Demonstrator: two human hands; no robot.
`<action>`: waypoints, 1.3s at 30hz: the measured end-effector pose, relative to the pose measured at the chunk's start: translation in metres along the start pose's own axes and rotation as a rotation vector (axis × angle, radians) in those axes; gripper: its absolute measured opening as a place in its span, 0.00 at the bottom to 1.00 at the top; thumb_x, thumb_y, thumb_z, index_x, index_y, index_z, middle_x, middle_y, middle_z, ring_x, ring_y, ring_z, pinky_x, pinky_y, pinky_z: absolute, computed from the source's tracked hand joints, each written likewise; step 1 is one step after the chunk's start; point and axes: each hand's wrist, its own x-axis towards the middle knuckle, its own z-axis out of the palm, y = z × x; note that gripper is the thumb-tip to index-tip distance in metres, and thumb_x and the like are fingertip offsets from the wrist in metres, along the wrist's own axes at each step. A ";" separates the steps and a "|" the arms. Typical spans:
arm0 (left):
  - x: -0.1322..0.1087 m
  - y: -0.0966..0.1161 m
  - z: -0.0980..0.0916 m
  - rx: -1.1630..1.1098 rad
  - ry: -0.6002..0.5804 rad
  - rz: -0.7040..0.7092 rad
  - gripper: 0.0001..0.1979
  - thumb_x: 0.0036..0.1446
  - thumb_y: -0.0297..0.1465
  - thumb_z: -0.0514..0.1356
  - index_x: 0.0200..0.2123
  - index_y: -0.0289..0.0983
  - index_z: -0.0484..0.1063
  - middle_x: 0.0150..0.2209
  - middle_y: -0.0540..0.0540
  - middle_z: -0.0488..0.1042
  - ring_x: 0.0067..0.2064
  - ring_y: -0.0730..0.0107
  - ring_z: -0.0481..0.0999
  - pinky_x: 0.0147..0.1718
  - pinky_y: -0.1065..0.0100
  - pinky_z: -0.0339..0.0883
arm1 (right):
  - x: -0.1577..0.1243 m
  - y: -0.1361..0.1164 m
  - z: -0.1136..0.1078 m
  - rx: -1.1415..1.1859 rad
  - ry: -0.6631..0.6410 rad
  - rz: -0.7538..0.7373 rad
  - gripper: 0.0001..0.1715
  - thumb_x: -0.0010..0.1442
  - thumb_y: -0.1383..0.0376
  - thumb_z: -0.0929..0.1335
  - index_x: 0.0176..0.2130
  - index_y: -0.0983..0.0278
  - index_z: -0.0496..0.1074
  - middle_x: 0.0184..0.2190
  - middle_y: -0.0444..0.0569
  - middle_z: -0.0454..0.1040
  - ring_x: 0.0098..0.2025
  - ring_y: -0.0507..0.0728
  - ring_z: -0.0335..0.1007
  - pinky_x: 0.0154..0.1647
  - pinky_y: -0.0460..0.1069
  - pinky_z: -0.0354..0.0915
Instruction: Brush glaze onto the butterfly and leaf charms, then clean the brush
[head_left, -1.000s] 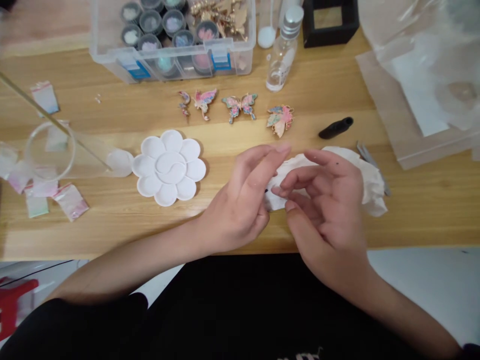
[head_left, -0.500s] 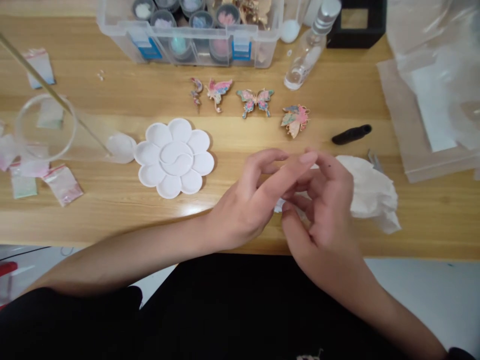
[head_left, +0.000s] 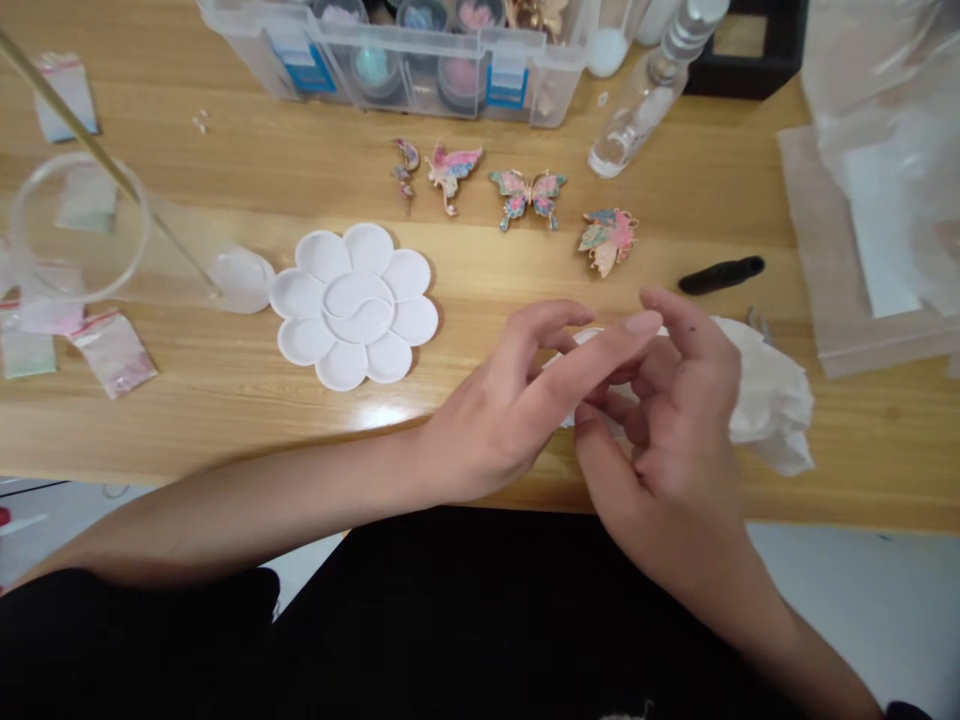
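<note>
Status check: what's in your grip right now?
Left hand and right hand close together, grip unclear. Crumpled white tissue paper under right-hand fingers. Slim black tube-shaped object just beyond; steel tweezers mostly under tissue.

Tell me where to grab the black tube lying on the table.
Pinch the black tube around its middle, coming from above with your right hand. It lies flat and slim on the wooden tabletop, so thumb and fingertips can close across it. The crumpled white tissue sits just nearer you, so avoid reaching in low from that side.
</note>
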 end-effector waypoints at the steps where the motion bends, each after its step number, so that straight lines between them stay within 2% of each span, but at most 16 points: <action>1: 0.000 0.000 0.000 -0.003 0.006 0.000 0.37 0.63 0.21 0.54 0.70 0.46 0.43 0.56 0.42 0.59 0.52 0.70 0.71 0.46 0.67 0.78 | 0.000 -0.001 -0.001 0.002 0.015 0.000 0.39 0.58 0.75 0.64 0.63 0.50 0.52 0.42 0.49 0.65 0.45 0.57 0.70 0.45 0.57 0.77; 6: 0.000 0.000 0.000 0.011 0.014 0.000 0.35 0.64 0.21 0.54 0.70 0.44 0.44 0.55 0.42 0.60 0.52 0.70 0.70 0.44 0.70 0.77 | -0.001 -0.002 -0.001 -0.037 -0.025 -0.033 0.40 0.58 0.75 0.64 0.63 0.50 0.51 0.43 0.49 0.64 0.47 0.58 0.69 0.45 0.57 0.77; 11: 0.000 0.000 -0.001 0.003 0.012 -0.004 0.34 0.64 0.22 0.52 0.70 0.44 0.44 0.55 0.41 0.60 0.52 0.67 0.71 0.39 0.71 0.78 | -0.002 0.002 0.001 -0.038 -0.048 0.013 0.41 0.58 0.75 0.64 0.64 0.51 0.49 0.46 0.50 0.64 0.50 0.59 0.68 0.48 0.58 0.76; 18: -0.001 0.000 -0.005 -0.005 -0.038 -0.021 0.38 0.63 0.23 0.56 0.70 0.45 0.42 0.57 0.41 0.59 0.55 0.66 0.71 0.46 0.67 0.77 | -0.003 -0.003 -0.002 -0.015 -0.041 0.017 0.39 0.60 0.74 0.64 0.64 0.48 0.50 0.44 0.49 0.63 0.45 0.57 0.68 0.48 0.59 0.75; 21: -0.001 0.000 -0.005 -0.026 -0.035 -0.026 0.37 0.64 0.23 0.55 0.70 0.47 0.41 0.57 0.42 0.58 0.56 0.66 0.70 0.45 0.68 0.78 | -0.002 -0.003 0.000 -0.012 -0.076 0.022 0.38 0.61 0.73 0.64 0.63 0.48 0.49 0.45 0.49 0.64 0.51 0.59 0.68 0.49 0.58 0.76; 24: -0.001 0.000 -0.005 -0.042 -0.041 -0.042 0.38 0.64 0.23 0.54 0.70 0.50 0.40 0.57 0.43 0.58 0.56 0.66 0.68 0.43 0.68 0.79 | -0.001 -0.001 0.002 -0.064 -0.104 0.020 0.38 0.61 0.73 0.64 0.64 0.53 0.47 0.46 0.50 0.65 0.58 0.60 0.66 0.52 0.58 0.75; 27: 0.000 0.000 -0.006 -0.050 -0.064 -0.043 0.38 0.64 0.24 0.54 0.70 0.50 0.39 0.57 0.42 0.57 0.56 0.67 0.69 0.44 0.68 0.79 | -0.001 -0.001 0.001 -0.101 -0.098 0.031 0.39 0.60 0.72 0.64 0.65 0.57 0.47 0.45 0.51 0.65 0.57 0.60 0.66 0.53 0.58 0.74; 32: -0.001 0.000 -0.005 -0.036 -0.058 -0.044 0.35 0.66 0.25 0.52 0.70 0.49 0.40 0.57 0.42 0.58 0.54 0.66 0.70 0.43 0.66 0.78 | -0.001 -0.005 -0.002 -0.051 -0.075 0.033 0.40 0.60 0.73 0.64 0.64 0.48 0.48 0.47 0.49 0.62 0.48 0.57 0.68 0.49 0.56 0.75; 36: -0.001 -0.001 -0.003 -0.025 -0.010 -0.026 0.36 0.64 0.22 0.53 0.70 0.47 0.43 0.55 0.44 0.60 0.54 0.69 0.69 0.42 0.68 0.78 | 0.001 -0.002 0.000 -0.088 -0.113 -0.030 0.41 0.59 0.73 0.63 0.65 0.46 0.47 0.45 0.48 0.63 0.54 0.59 0.67 0.48 0.57 0.75; 39: -0.001 -0.001 -0.003 -0.025 -0.006 -0.008 0.36 0.63 0.21 0.53 0.70 0.46 0.43 0.55 0.43 0.60 0.53 0.70 0.69 0.43 0.70 0.77 | 0.002 -0.001 0.000 -0.115 -0.123 -0.017 0.42 0.59 0.72 0.63 0.65 0.47 0.45 0.43 0.48 0.63 0.56 0.61 0.67 0.48 0.58 0.76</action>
